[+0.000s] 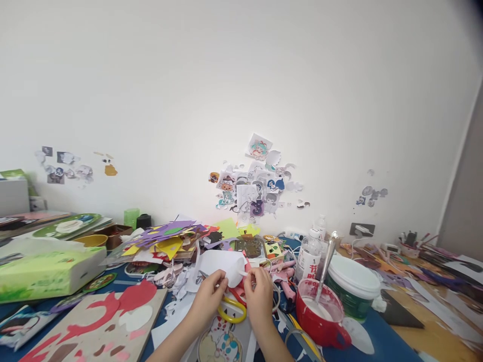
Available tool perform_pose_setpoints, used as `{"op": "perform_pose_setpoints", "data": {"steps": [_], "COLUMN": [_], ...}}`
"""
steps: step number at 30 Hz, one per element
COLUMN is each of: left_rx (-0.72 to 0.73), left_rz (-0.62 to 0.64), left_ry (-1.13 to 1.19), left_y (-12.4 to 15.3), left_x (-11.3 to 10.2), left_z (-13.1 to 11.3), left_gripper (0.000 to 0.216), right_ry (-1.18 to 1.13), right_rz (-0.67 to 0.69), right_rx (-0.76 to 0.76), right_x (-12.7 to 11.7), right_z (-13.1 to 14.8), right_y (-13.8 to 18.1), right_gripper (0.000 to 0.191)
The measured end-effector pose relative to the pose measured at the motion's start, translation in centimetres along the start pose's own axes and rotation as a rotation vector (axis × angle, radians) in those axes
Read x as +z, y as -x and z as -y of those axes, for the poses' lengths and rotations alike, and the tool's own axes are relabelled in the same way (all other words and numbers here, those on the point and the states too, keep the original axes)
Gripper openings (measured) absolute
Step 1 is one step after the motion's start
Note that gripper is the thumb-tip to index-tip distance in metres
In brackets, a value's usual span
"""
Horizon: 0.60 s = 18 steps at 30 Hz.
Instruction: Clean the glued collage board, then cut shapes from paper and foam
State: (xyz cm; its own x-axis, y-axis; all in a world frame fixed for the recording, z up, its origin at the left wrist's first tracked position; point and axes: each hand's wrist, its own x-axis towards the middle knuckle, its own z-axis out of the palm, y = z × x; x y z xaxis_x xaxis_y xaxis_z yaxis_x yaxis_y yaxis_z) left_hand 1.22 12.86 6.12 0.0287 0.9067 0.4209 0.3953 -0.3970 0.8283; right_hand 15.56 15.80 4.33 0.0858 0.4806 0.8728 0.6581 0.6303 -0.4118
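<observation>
My left hand pinches the lower edge of a curved piece of white paper between thumb and fingers. My right hand is closed in a pinch on a small white paper strip at the right side of that piece. Whether the strip is joined to the larger piece, I cannot tell. Scissors with a yellow handle loop lie between my wrists, their blades hidden. Beneath them is a printed sheet with a cartoon picture. Paper scraps are heaped to the left of my hands.
A red cup of white paste holds a spoon, beside a bottle and a white-lidded tub. At left are a cardboard sheet with red cutouts, a tissue pack and piled coloured paper.
</observation>
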Motion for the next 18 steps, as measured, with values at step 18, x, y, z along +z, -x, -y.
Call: {"op": "perform_pose_setpoints", "data": {"steps": [18], "left_rx": [-0.111], "left_rz": [-0.050], "left_ry": [0.229], "left_y": [-0.7], "left_x": [-0.7], "left_z": [0.8], "left_gripper": [0.033], "right_ry": [-0.043], "right_rz": [-0.207], "right_rx": [0.351], "right_x": [-0.5], "right_z": [-4.5], "right_y": [-0.7], "right_gripper": [0.016]}}
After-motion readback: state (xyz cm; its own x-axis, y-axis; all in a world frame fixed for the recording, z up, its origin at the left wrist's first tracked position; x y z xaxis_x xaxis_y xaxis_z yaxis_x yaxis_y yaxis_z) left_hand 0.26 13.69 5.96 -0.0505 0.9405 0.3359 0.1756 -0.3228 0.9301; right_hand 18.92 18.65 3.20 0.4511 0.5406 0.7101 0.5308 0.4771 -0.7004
